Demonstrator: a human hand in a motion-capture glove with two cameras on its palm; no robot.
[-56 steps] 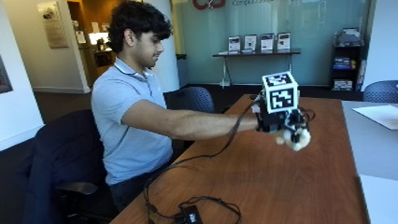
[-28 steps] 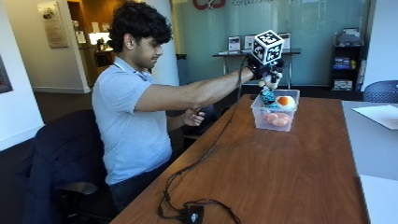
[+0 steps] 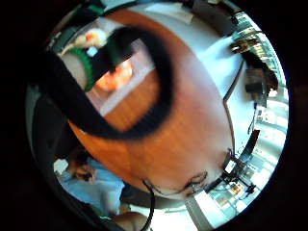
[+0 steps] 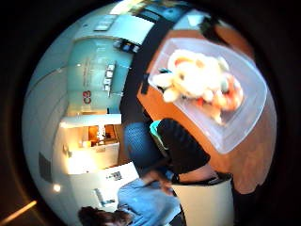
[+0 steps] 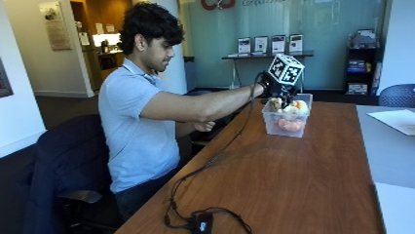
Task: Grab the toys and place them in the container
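Observation:
My gloved right hand (image 5: 271, 87) hangs over the near left corner of a clear plastic container (image 5: 285, 127) on the brown table (image 5: 285, 180). It holds a cream toy with a green band (image 3: 79, 67), whose top (image 5: 276, 103) shows just under the hand at rim height. In the container lie a white plush toy (image 4: 197, 75) and orange toys (image 5: 291, 125). The thumb side palm view looks down on the container (image 4: 235, 127) with the plush in it, and a black gloved finger (image 4: 181, 150) curls beside it.
A black cable (image 5: 195, 183) runs from the glove along the table to a small box (image 5: 201, 225) at the near edge. White papers (image 5: 395, 119) lie at the right. The person's bare left hand (image 5: 204, 126) rests beside the table's left edge.
The hand swung from the table's middle up to the container with a toy, then came down from above the container to its rim.

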